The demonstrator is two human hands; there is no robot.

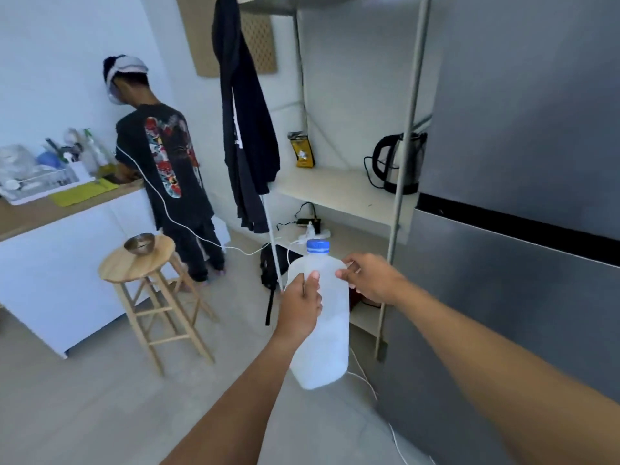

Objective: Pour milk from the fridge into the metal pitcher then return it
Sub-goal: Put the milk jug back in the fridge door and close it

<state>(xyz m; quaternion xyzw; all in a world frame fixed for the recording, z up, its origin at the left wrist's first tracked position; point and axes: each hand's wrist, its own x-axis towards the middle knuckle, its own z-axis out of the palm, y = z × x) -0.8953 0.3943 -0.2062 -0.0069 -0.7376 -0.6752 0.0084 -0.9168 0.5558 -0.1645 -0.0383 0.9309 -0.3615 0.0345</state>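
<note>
A white plastic milk jug (330,333) with a blue cap (318,246) hangs upright in mid-air in front of me. My left hand (300,307) grips its left side. My right hand (369,278) pinches the jug's upper right shoulder, near the handle. The grey fridge (523,162) fills the right side with both doors closed. A round metal vessel (140,244) sits on a wooden stool (137,263) to the left; whether it is the pitcher I cannot tell.
Another person (164,162) stands at the counter (40,213) on the left, back turned. A metal shelf rack (339,193) with a kettle (397,162) and a hanging black jacket (246,135) stands beside the fridge. White cables trail across the floor.
</note>
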